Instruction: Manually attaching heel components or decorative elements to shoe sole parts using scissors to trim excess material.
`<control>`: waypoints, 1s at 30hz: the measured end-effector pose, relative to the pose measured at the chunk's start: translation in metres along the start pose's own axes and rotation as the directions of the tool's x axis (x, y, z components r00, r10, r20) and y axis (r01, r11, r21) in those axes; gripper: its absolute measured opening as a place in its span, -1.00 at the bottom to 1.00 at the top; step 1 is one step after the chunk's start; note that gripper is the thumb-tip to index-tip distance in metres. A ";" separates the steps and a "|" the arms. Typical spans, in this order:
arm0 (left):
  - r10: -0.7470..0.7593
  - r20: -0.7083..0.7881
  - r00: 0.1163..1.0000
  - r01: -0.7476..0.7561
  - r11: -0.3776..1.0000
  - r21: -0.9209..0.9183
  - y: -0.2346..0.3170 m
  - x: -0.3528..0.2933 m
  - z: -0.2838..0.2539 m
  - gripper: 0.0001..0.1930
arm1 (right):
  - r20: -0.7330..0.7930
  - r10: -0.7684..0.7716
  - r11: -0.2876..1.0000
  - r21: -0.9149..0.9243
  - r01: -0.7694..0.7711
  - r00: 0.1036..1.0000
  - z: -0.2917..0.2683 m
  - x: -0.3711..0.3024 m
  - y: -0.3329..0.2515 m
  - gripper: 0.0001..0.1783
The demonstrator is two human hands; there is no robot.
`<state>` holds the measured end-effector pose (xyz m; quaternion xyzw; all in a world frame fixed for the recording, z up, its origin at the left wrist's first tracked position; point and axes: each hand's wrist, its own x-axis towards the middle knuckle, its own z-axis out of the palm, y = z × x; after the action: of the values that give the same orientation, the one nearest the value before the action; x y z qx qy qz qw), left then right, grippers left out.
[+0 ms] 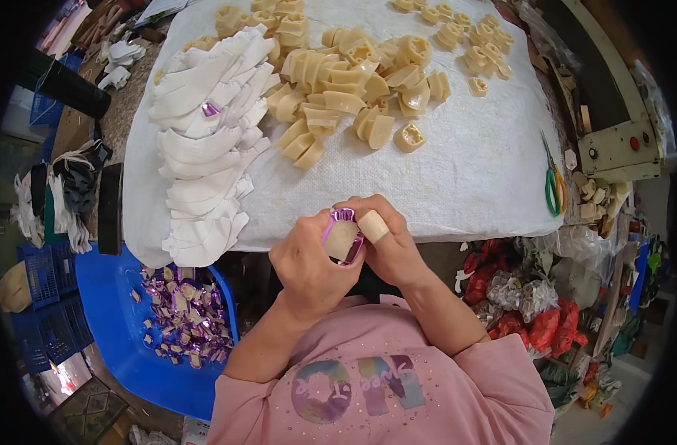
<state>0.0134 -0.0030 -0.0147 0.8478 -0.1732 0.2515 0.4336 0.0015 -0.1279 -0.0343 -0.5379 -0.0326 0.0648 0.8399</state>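
In front of my chest, just off the table's near edge, both hands hold a small shiny purple-wrapped block point(343, 239) with a beige face turned up, possibly a shoe heel. My left hand point(309, 261) has its fingers curled round the left side. My right hand point(392, 248) grips the right side and far edge; a beige wrap point(372, 225) covers one of its digits. Beyond them lie beige hollow moulded blocks point(409, 138) in heaps. To their left, white curved cut pieces point(205, 194) are spread in overlapping layers, with a purple scrap point(210, 110) on top.
A blue tub point(108, 326) at lower left holds many purple-wrapped pieces point(186, 315). Green-and-orange-handled scissors point(553, 189) lie at the right of the white-covered table point(464, 178). A machine with a red button point(620, 152) stands far right, above red and clear bags point(553, 326).
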 end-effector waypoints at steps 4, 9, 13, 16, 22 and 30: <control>0.042 -0.038 0.998 -0.037 0.991 0.130 -0.006 -0.003 0.000 -0.61 | -0.038 -0.107 0.802 -0.593 0.064 0.993 0.013 0.002 -0.009 -0.70; 0.073 -0.030 0.997 -0.070 0.993 0.091 -0.015 0.000 -0.004 -0.53 | -0.008 0.118 0.966 0.233 -0.113 0.993 0.011 0.007 -0.002 -0.72; 0.087 -0.031 0.996 -0.083 0.990 0.112 -0.014 -0.004 -0.008 -0.51 | 0.022 0.043 0.945 0.324 -0.048 0.999 0.014 0.007 0.009 -0.72; 0.045 -0.060 0.997 -0.040 0.995 0.086 -0.020 -0.006 -0.011 -0.50 | 0.025 -0.055 0.982 -0.177 0.059 0.998 0.015 0.010 0.009 -0.71; -0.085 -0.181 0.980 0.094 0.995 0.043 -0.053 -0.016 -0.055 -0.51 | 0.304 -0.089 0.737 -0.620 0.268 0.948 0.043 0.043 -0.017 -0.75; -0.389 -0.494 0.778 0.622 0.592 0.513 -0.131 -0.107 -0.174 -0.53 | 0.519 -0.387 0.196 -0.761 0.619 0.762 0.066 0.120 -0.030 -0.59</control>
<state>-0.0545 0.2222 -0.0746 0.9015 0.2527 0.2973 0.1870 0.1139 -0.0637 0.0187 -0.8498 -0.3263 -0.1864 0.3696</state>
